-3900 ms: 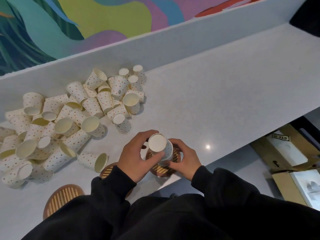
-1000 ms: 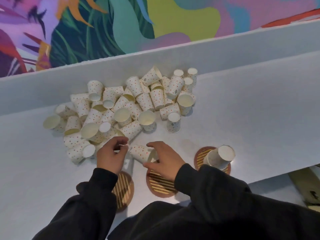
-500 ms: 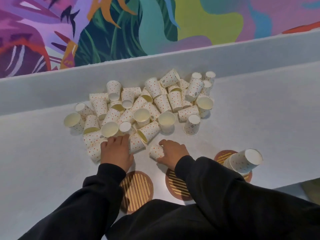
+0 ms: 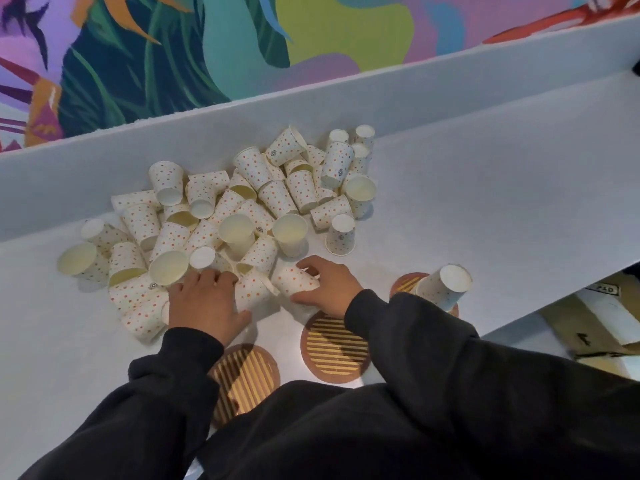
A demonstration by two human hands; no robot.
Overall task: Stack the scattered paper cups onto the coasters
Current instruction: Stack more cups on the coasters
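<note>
One coaster (image 4: 404,289) holds a stack (image 4: 445,287), two lie bare, the heap of cups (image 4: 242,209) hardly dented: right hand (image 4: 334,289) curls round a toppled cup (image 4: 294,280), left hand (image 4: 206,303) lies flat on the heap

Wall mural (image 4: 242,46): painted leaves and flat shapes in green, teal, purple, yellow-green, orange and pink.
Ledge (image 4: 433,81): pale grey, raised, running below the mural.
Counter (image 4: 485,202): pale grey, matte, evenly lit.
Cardboard boxes (image 4: 595,327): brown, lower right, below the counter edge.
</note>
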